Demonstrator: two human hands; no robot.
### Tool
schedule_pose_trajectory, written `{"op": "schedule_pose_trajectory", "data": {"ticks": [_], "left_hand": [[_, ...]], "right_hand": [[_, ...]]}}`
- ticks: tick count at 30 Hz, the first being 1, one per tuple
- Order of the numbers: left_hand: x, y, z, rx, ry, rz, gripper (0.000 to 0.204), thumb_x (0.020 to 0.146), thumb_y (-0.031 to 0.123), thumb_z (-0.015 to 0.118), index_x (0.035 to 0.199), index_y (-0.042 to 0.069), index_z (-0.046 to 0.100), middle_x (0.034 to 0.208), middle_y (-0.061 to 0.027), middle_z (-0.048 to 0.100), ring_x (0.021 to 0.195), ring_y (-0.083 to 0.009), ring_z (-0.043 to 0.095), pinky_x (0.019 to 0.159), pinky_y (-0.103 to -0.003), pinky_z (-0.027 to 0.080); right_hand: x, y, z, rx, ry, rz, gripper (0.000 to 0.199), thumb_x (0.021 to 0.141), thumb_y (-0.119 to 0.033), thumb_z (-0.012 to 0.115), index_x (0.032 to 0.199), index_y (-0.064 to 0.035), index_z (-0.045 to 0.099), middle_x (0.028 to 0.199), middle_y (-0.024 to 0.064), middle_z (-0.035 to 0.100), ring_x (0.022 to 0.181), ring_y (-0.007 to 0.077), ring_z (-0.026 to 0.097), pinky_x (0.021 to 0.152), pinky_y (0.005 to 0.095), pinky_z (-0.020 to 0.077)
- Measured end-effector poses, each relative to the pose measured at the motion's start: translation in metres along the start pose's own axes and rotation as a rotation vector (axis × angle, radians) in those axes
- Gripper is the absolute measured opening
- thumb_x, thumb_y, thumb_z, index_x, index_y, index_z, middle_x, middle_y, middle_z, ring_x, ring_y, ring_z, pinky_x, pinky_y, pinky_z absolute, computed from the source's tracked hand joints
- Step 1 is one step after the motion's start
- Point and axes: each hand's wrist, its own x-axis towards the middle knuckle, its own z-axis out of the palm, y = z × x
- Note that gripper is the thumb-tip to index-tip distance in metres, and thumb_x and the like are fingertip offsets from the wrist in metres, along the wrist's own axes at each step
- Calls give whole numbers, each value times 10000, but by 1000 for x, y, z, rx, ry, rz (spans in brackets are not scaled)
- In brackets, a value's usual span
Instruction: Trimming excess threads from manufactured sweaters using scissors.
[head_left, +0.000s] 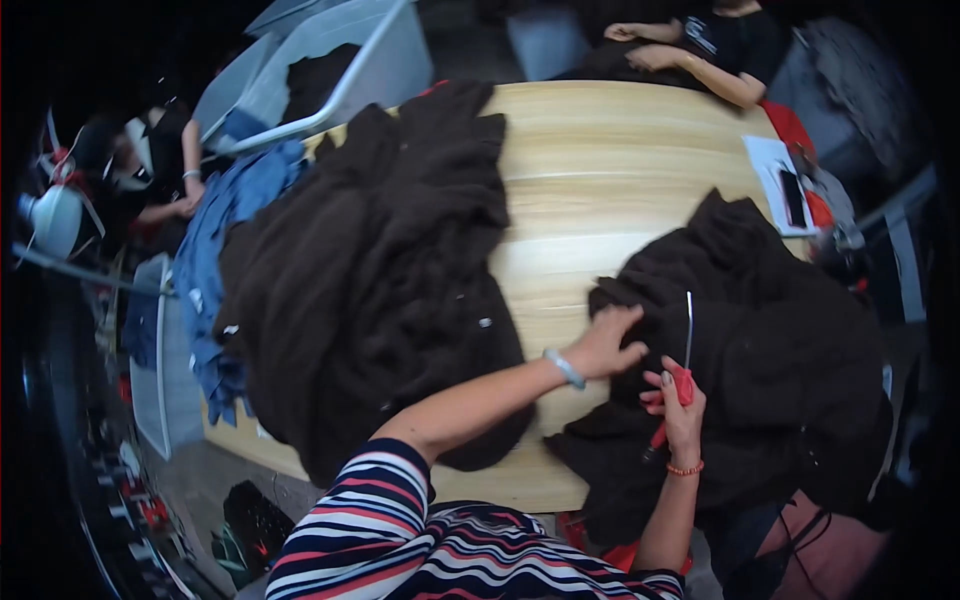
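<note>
My left hand (612, 340) lies flat with fingers spread on a dark brown fuzzy garment (770, 370) at the right of the wooden table (590, 190). My right hand (680, 405) grips red-handled scissors (686, 350), whose thin blades point up over the same garment, just right of my left hand. A large heap of similar dark brown fabric (370, 270) covers the left half of the table.
Blue cloth (215, 250) hangs off the table's left edge. A white bin (330, 65) stands at the back left. One person sits at the far side (700, 50), another at the left (150, 170). Papers and a phone (785, 185) lie at the right.
</note>
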Motion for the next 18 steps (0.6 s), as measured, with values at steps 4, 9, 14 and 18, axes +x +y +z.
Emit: {"op": "schedule_pose_trajectory", "data": {"ticks": [4, 9, 14, 18], "left_hand": [[-118, 71, -30, -539, -64, -273, 840, 853, 540, 660, 1450, 20, 377, 1423, -206, 463, 1260, -251, 497, 1060, -375, 365], [-198, 75, -57, -830, 142, -218, 491, 1003, 381, 491, 1192, -52, 624, 1224, -164, 636, 1138, -211, 589, 1019, -346, 419], [-261, 80, -115, -980, 115, -246, 587, 1044, 369, 384, 870, -91, 704, 1015, -215, 698, 1150, -255, 591, 1044, -366, 414], [-292, 80, -155, -991, 219, -244, 639, 1049, 388, 350, 818, -90, 706, 991, -238, 698, 1096, -290, 624, 1017, -385, 449]], "right_hand": [[-48, 17, 48, -260, -64, -332, 338, 918, -117, 594, 1237, -3, 586, 868, 108, 699, 705, 201, 674, 670, 327, 534], [-139, -40, 151, -723, -258, -357, 218, 837, -179, 668, 990, -38, 605, 745, 232, 635, 754, 442, 625, 652, 500, 501], [-180, -36, 209, -638, -311, -429, 278, 815, -131, 695, 1057, -21, 614, 840, 220, 661, 811, 412, 654, 695, 441, 520], [-197, -11, 243, -585, -347, -445, 418, 766, -69, 703, 1161, 6, 590, 1210, 220, 579, 1112, 391, 562, 944, 403, 470]]}}
